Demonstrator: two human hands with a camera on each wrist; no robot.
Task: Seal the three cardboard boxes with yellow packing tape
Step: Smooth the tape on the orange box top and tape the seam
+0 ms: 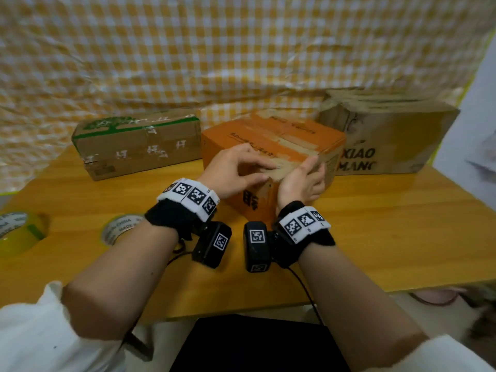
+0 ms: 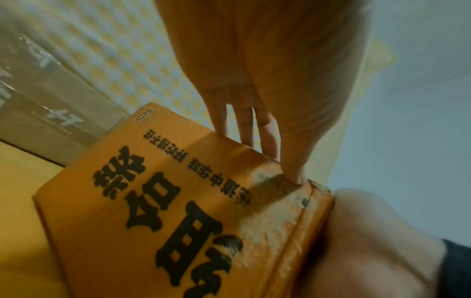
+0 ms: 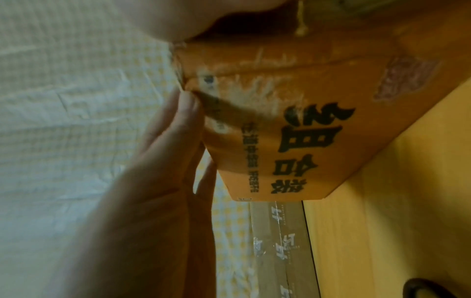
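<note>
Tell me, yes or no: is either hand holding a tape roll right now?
No. Both tape rolls lie on the table, while the left hand and right hand press on the orange box.

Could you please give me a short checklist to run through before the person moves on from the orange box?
1. Both hands on the orange box: ok; left hand, right hand.
2. Tape pressed over the near top edge: ok.
3. Strip cut from roll: cannot tell.
4. Tape rolls on the table near the left arm: ok.
5. Green-printed box sealed with yellow tape: cannot tell.
</note>
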